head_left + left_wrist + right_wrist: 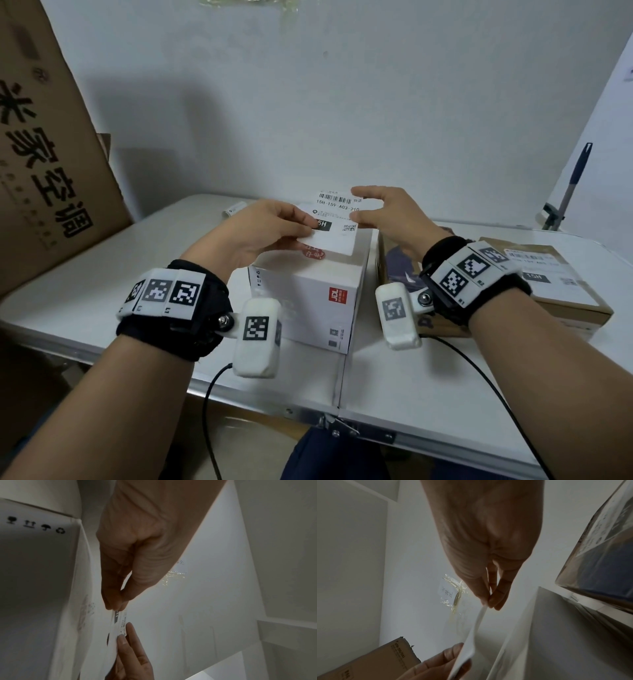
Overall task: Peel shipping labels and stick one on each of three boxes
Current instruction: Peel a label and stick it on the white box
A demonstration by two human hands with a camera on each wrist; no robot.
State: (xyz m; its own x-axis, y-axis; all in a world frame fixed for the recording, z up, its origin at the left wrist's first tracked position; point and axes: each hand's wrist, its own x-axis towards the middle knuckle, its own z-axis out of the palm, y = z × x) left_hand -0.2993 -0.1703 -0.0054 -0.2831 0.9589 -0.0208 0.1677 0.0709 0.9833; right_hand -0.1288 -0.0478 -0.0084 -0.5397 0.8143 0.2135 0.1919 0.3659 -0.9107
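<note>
A white shipping label (337, 219) with a barcode and "15H" print hangs just above the top of a white box (308, 294) in the middle of the table. My left hand (310, 228) pinches its left edge between thumb and fingers. My right hand (358, 215) pinches its right edge, index finger raised. In the left wrist view the left hand (116, 608) pinches the label (120, 623) edge-on beside the white box (34, 574). In the right wrist view the right hand (489, 604) pinches the label (471, 639).
A flat brown box (565, 301) at the right carries a label (534, 270). A dark printed box (397, 263) lies between it and the white box. A large cardboard carton (51, 154) leans at the left. A pen (575, 178) stands at the far right.
</note>
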